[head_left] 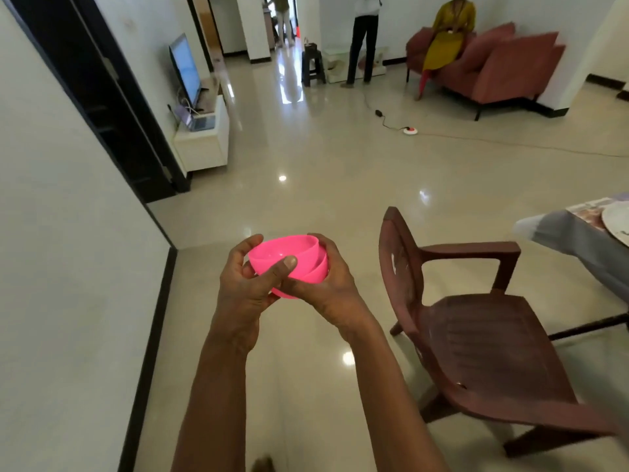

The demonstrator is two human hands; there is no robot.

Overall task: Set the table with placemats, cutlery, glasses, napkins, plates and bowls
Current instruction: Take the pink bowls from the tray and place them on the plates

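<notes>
1. At the centre of the frame, I hold the pink bowls (pixel 289 267) in the air above the glossy floor (pixel 323 172). 2 rims show, with 1 bowl nested inside the other and the top bowl tilted.
2. My left hand (pixel 243 291) grips the stack from the left. Its thumb lies across the near wall of the top bowl, and its fingers (pixel 253 240) curl over the far rim.
3. My right hand (pixel 335 284) cups the stack from the right and below, with its fingers wrapped round the far right side.
4. Right of my hands, a dark brown plastic chair (pixel 483 338) stands on the floor, its backrest nearest the bowls but apart from them.
5. At the right edge, a corner of the table (pixel 575 243) shows under a grey cloth. A printed placemat (pixel 587 211) lies on it, and part of a white plate (pixel 617 221) rests on the placemat.
6. Upper left, a television (pixel 185 68) sits on a white cabinet (pixel 204 144).
7. Upper right, a person (pixel 446 39) sits on a reddish sofa (pixel 507 71). Another person (pixel 364 46) stands at top centre beside a dark stool (pixel 312 66).
</notes>
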